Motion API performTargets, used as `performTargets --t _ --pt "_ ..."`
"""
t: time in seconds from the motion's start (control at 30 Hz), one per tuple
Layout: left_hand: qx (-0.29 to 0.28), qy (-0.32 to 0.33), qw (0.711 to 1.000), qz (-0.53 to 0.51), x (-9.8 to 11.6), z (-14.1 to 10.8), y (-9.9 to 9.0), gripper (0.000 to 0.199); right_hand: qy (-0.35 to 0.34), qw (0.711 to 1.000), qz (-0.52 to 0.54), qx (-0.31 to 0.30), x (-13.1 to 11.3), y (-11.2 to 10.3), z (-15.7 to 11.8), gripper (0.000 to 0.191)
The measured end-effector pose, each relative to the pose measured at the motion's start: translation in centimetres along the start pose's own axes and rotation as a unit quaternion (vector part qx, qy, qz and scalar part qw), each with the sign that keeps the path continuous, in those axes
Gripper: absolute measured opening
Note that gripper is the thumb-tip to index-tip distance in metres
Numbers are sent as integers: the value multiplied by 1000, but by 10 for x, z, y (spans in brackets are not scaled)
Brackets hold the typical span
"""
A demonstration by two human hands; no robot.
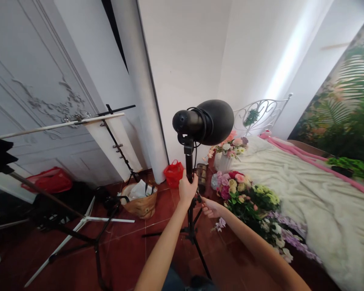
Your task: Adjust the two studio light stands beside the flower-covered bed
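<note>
A black studio light point(206, 122) with a wide round reflector sits on top of a black light stand point(190, 220), its cable looped around the lamp body. My left hand point(188, 188) is wrapped round the upper pole just below the lamp head. Slightly lower and to the right, my right hand point(211, 207) has its fingers curled at a small black knob point(197, 197) on the stand's collar. The fingertips of that hand are partly hidden. The stand's legs are spread on the red tiled floor.
At left stand more light stands point(86, 219) and a backdrop stand point(118, 147). A wicker basket point(141, 202) and red bag point(174, 173) lie behind. Artificial flowers point(239, 190) and a bed with a cream cover point(309, 190) are close on the right.
</note>
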State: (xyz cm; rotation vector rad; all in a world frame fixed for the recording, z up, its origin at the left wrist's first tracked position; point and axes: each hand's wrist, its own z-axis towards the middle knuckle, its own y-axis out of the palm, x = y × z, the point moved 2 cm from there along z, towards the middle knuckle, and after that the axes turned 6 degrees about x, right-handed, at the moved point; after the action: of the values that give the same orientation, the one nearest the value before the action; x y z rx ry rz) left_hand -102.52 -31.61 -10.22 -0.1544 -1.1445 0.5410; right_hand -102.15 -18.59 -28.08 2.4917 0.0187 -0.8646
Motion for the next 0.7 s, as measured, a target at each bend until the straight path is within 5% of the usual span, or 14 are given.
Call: performTargets --t 0.17,0.43,0.7 --pt "9 2 1000 16 0 -2 -1 36 133 957 251 -65 -7 15 -11 46" --pt "2 7 1000 30 -3 -3 -4 28 179 912 366 -45 -13 15 -2 43" --pt "-12 -4 1000 22 -2 -2 -8 27 94 966 218 -102 -5 2 8 36"
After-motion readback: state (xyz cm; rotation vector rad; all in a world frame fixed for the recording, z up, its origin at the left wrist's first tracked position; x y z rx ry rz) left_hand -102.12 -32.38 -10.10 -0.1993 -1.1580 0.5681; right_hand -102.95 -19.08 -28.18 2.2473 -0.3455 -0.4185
